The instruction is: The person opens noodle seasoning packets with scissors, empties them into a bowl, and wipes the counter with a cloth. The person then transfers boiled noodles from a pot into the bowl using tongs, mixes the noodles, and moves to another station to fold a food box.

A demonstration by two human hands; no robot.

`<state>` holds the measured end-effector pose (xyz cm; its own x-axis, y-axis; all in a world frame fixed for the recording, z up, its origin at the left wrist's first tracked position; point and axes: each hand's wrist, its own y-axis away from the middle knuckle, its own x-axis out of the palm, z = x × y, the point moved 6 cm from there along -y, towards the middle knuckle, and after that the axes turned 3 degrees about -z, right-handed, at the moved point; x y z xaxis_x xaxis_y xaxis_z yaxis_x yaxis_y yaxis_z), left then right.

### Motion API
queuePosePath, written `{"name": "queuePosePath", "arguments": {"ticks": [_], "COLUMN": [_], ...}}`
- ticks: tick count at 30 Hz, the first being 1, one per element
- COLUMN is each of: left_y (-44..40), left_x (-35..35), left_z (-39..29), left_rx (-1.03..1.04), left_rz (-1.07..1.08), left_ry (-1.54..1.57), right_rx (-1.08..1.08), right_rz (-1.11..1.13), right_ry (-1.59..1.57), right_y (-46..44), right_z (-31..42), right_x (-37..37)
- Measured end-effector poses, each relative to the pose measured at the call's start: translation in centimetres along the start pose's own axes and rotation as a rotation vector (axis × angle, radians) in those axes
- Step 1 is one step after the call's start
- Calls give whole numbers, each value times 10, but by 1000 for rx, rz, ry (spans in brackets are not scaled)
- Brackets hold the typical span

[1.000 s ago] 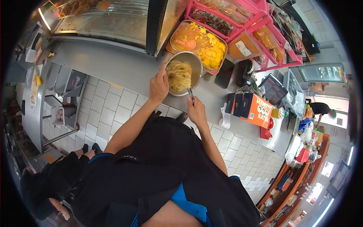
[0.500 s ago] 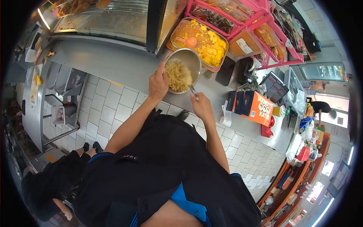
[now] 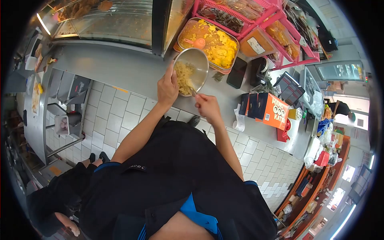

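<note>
A round metal bowl (image 3: 203,66) is held tilted above the counter's near edge, with a heap of pale yellow noodles (image 3: 183,78) along its left and lower side. My left hand (image 3: 168,88) grips the bowl's left rim, fingers closed around it. At the lower right rim, my right hand (image 3: 208,106) is closed on the handle of a metal utensil (image 3: 194,92). The utensil's head is buried in the noodles, so its kind is hidden. Just behind the bowl lies a metal tray (image 3: 236,66) of yellow crumbly food with a pink scoop (image 3: 199,43) in it.
A glass display case (image 3: 104,24) stands at the back left. Pink baskets (image 3: 280,16) of packets, a black phone (image 3: 237,73) and an orange box (image 3: 274,112) are on the right. One co-worker (image 3: 56,196) is at lower left, another (image 3: 340,108) far right.
My right hand has moved left with the utensil, closer to the bowl's lower rim. The noodles have shifted toward the left side, and more bare metal shows on the right.
</note>
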<state>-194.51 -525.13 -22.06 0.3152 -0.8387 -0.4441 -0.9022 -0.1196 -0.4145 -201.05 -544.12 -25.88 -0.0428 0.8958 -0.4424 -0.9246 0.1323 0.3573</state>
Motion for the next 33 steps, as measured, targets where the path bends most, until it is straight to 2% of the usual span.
{"name": "queuePosePath", "arguments": {"ticks": [1, 3, 4, 5, 6, 8, 10, 12, 14, 16, 17, 18, 20, 21, 22, 24, 26, 27, 29, 30, 31, 32, 33], "left_y": [1, -2, 0, 0, -1, -2, -1, 3, 10, 15, 13, 15, 8, 15, 24, 45, 63, 66, 75, 75, 73, 74, 76], "left_x": [0, -5, -7, -7, -3, -1, 1, 9, 14, 15, 3, -7, -32, -22, -6, 47, 108, 137, 190, 209, 220, 226, 225], "left_z": [2, 1, 2, 9, 15, 38, 56, 73, 81, 90, 88, 83, -26, -63, -97, -175, -231, -240, -238, -238, -234, -231, -236], "left_rx": [0, 105, 104, -25, -148, -178, -162, -265, -482, -587, -391, -194, 120, 184, 254, 544, 592, 589, 607, 608, 537, 467, 462], "left_rz": [1, -86, -84, -59, -27, -40, -69, 18, 202, 282, 164, 36, -2, 124, 242, 536, 663, 640, 622, 619, 673, 728, 742], "left_ry": [-2, -2, -1, -16, -24, -52, 47, 93, 137, 99, -13, -116, -208, -65, 73, 250, 292, 265, 48, -32, 76, 186, 171], "right_rx": [268, 192, -15, -218, -219, -98, -66, -23, -331, -124, -129, -23, 104, 170, 174, 38, -57, -135, -131, -88, -40, -127, -114], "right_rz": [85, 17, -102, -228, -170, -54, -150, -237, -470, -377, -404, -466, -769, -893, -875, -988, -906, -826, -753, -745, -740, -762, -756], "right_ry": [-388, -312, -81, 152, 199, 132, 227, 323, 371, -9, 43, -68, -91, -103, -98, -250, -317, -368, -471, -328, -187, -177, -194], "right_y": [1, 0, 2, 6, 10, 2, 10, 23, 52, 99, 127, 148, 188, 201, 197, 177, 148, 131, 119, 116, 115, 112, 115], "right_z": [-14, -22, -21, -13, 6, 10, 36, 41, 53, 53, 52, 26, -31, -55, -78, -120, -160, -168, -160, -157, -155, -149, -143], "right_x": [5, 5, 9, 12, 17, 12, -9, -38, -74, -127, -159, -189, -244, -268, -281, -308, -317, -325, -324, -325, -323, -321, -319]}}
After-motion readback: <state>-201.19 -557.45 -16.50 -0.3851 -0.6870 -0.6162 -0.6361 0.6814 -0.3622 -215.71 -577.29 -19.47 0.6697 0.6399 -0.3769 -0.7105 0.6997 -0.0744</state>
